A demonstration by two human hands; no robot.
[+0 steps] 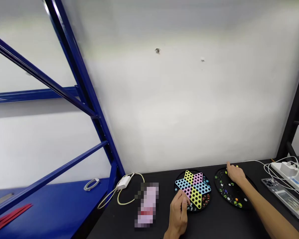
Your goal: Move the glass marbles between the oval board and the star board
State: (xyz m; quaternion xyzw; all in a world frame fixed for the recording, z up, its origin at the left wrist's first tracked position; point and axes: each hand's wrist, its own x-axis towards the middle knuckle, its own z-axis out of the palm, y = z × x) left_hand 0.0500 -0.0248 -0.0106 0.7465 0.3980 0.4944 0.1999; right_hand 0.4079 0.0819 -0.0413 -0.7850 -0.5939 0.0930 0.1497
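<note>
A round black board (196, 196) with a star of yellow, pink and blue sections full of holes lies on the black table. My left hand (178, 212) is at its lower left edge, fingers curled together; what they hold, if anything, is hidden. To the right lies a round black tray (233, 196) with several small marbles and coloured pieces round its rim. Over the tray's upper part reaches my right hand (234, 172), its index finger extended toward the far rim. Whether its other fingers pinch something cannot be made out.
A blurred pink item (148, 205) lies left of the board, near a white charger (124, 182) with a looped cable. On the right are a phone (286, 199) and a white power strip (291, 177) with cables. A blue metal frame (89, 93) rises at the left.
</note>
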